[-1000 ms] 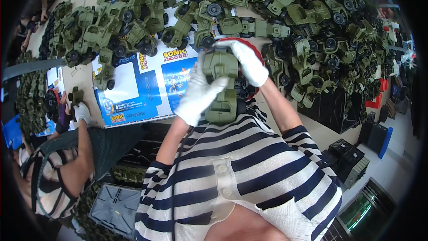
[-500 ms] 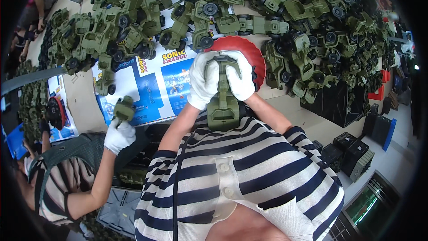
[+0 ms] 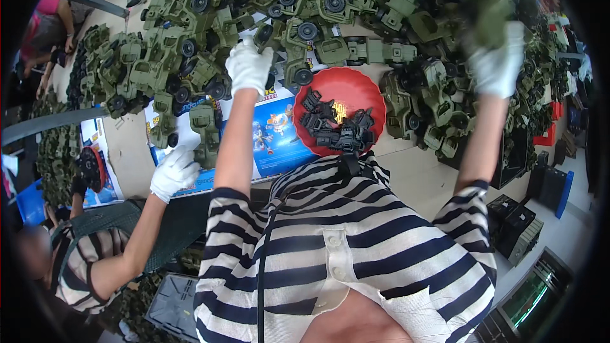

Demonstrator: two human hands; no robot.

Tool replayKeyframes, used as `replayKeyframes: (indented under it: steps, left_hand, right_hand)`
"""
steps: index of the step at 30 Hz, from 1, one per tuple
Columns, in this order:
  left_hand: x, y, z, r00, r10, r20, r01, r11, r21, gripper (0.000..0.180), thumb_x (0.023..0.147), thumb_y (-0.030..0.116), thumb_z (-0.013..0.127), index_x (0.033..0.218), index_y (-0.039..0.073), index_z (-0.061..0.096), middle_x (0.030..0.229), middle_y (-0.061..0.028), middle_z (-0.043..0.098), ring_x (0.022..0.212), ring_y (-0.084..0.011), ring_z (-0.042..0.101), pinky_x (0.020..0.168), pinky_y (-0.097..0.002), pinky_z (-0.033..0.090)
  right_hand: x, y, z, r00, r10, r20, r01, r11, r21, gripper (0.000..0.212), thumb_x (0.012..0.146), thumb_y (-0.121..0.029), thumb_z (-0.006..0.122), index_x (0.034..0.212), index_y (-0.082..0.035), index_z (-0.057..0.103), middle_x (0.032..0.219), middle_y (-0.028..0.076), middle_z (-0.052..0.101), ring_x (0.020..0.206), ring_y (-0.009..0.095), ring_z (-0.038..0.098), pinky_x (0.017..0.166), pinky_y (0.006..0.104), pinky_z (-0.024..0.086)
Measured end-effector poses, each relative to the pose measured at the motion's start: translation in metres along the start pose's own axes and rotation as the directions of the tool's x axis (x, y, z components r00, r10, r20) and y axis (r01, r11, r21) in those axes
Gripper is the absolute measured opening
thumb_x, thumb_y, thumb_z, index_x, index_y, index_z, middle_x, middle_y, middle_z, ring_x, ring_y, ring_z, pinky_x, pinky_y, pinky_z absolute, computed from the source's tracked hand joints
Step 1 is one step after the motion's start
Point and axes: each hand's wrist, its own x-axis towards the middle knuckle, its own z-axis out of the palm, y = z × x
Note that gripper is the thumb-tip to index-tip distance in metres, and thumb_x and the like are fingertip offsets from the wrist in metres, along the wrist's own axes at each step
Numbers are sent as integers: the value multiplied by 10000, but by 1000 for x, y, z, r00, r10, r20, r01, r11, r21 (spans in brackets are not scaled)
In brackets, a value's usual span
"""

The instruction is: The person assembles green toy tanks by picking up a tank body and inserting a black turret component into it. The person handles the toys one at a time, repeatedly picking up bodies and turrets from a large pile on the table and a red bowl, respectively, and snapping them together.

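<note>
My right hand (image 3: 499, 67), in a white glove, is raised over the far right of the pile, closed around an olive-green toy jeep (image 3: 486, 6); both are smeared by motion. Reaching forward, my gloved left hand (image 3: 249, 67) has its fingers curled over another toy jeep (image 3: 262, 30) at the pile's near edge, which it mostly covers. Close to my body stands a round red bowl (image 3: 372, 79) with a fluted rim. Several small black plastic parts (image 3: 340, 133) lie inside it.
A large heap of green toy jeeps (image 3: 356, 0) spreads across the table. Blue-and-white printed sheets (image 3: 273, 143) lie under its near side. At left, a co-worker's gloved hand (image 3: 175, 171) is beside another jeep (image 3: 204, 130). Dark crates (image 3: 511, 228) stand at lower right.
My hands have parted from the jeep's position before my chest. The right swung far right with a jeep; the left moved forward-left to the pile. The bowl's contents are now visible.
</note>
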Motion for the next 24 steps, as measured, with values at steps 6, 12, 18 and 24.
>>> replayKeyframes:
  steps: [6,12,18,24]
  left_hand:
    - [8,-7,14,989,49,142,-67,990,123,523,796,376,692,1187,40,607,977,-201,708,968,-362,672,869,-444,499]
    - [-92,-34,20,931,332,-150,-278,913,297,284,782,99,607,1063,89,565,883,-88,640,919,-274,627,768,-460,406]
    - [-180,-75,28,880,467,-85,-423,853,307,353,801,157,573,1154,146,571,1019,-63,622,1109,-241,565,868,-470,386]
    - [-199,-79,17,970,236,52,-233,971,-51,439,771,198,721,1171,123,554,1116,-91,581,1164,-295,515,879,-473,392]
  right_hand:
    - [36,-32,15,850,-473,-230,214,711,-669,459,1001,-242,512,1347,49,431,1292,250,561,1103,373,627,1009,521,502]
    - [-74,165,-22,794,413,-446,-520,81,-850,364,926,-258,621,1198,-16,637,961,124,707,823,198,698,715,296,544]
    - [-124,255,-59,794,283,-538,-220,-691,-688,375,909,-294,608,1182,-37,625,1070,198,688,1024,378,648,908,443,506]
    - [-116,271,-120,947,186,-263,-210,-264,-941,279,914,-193,586,1145,-57,665,1056,224,680,1001,384,650,901,430,510]
